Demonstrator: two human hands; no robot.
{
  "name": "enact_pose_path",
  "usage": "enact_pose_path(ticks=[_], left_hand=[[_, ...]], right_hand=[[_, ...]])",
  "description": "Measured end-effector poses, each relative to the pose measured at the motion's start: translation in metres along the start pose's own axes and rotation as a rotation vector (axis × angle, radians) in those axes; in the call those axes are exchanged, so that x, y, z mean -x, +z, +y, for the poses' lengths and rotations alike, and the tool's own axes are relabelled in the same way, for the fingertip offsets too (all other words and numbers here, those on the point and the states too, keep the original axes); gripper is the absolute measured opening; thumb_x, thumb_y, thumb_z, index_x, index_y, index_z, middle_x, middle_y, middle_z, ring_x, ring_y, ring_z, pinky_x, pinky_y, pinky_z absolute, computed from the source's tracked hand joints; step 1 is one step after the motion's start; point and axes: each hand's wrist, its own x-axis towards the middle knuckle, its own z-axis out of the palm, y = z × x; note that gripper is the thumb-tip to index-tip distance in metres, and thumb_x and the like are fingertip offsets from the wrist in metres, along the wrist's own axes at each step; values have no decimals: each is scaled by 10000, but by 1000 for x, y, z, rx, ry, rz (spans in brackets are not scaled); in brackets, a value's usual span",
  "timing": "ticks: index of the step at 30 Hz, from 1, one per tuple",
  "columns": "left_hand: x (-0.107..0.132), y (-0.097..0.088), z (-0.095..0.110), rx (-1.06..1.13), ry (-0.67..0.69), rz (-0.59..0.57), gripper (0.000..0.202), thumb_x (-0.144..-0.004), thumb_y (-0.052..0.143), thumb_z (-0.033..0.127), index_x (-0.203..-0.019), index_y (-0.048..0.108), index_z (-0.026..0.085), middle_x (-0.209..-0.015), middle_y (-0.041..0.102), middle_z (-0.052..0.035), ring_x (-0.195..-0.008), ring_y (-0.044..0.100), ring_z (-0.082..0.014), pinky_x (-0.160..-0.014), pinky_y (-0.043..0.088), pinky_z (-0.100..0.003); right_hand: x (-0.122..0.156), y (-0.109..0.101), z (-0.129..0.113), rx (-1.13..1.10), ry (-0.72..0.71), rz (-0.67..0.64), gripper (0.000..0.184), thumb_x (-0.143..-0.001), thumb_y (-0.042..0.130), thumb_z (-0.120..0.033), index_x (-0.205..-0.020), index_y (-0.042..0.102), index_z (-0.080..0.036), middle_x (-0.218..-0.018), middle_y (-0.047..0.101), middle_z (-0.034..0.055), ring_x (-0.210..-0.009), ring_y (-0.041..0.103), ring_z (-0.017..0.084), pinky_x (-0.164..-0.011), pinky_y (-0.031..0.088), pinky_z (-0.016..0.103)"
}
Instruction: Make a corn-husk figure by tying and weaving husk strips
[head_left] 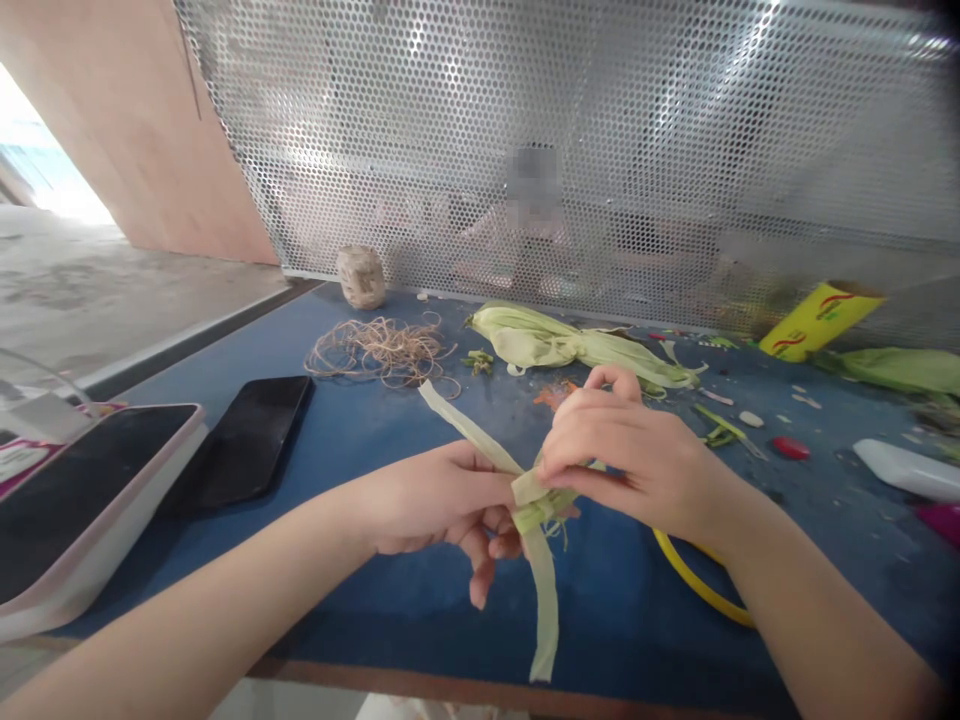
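Observation:
My left hand (442,505) and my right hand (622,450) meet over the blue table (360,580), both pinching pale green leaf strips (541,580) that cross between the fingers. One strip runs up and left from the pinch, another hangs down toward the table's near edge. My right hand's fingers are curled over the crossing point. A wrapped bundle of green husk (555,342) lies on the table just beyond my hands.
A pile of rubber bands (379,350) and a roll of twine (361,276) sit at the back left. A black phone (244,440) and a scale (75,500) lie at left. Yellow tubing (697,585), a yellow box (817,318) and scraps lie right. Perforated metal screen behind, with a person beyond it.

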Motion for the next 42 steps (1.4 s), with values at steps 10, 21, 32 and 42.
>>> enact_pose_path(ticks=[10,21,32,42], left_hand=[[1,-4,4,-70,-34,-59,153,-785,503,174,-687,594,101,-548,470,19,-491,454,-77,-363,468,-181],[3,3,7,-212,-43,49,278,-771,483,226,-513,510,126,-476,440,27,-444,435,-80,-339,418,-177],[7,7,10,-272,-62,115,208,-732,525,240,-560,535,122,-517,470,25,-453,437,-71,-333,385,-151],[6,5,10,-262,-21,133,257,-750,502,269,-544,538,120,-530,467,22,-453,408,-66,-328,370,-144]], right_hand=[[1,-5,-5,67,-116,-44,145,-881,458,-153,-934,558,-243,-808,635,-22,-760,532,113,-868,285,340],[-1,-10,3,-181,-99,-164,171,-886,453,-162,-883,612,-225,-807,650,-11,-747,548,97,-787,319,301],[-5,-6,3,-129,-20,-184,192,-892,447,-193,-866,631,-241,-805,632,-17,-755,542,90,-792,307,289],[-11,-6,10,-145,-68,-231,212,-887,447,-169,-891,642,-253,-795,624,-9,-719,513,105,-798,277,320]])
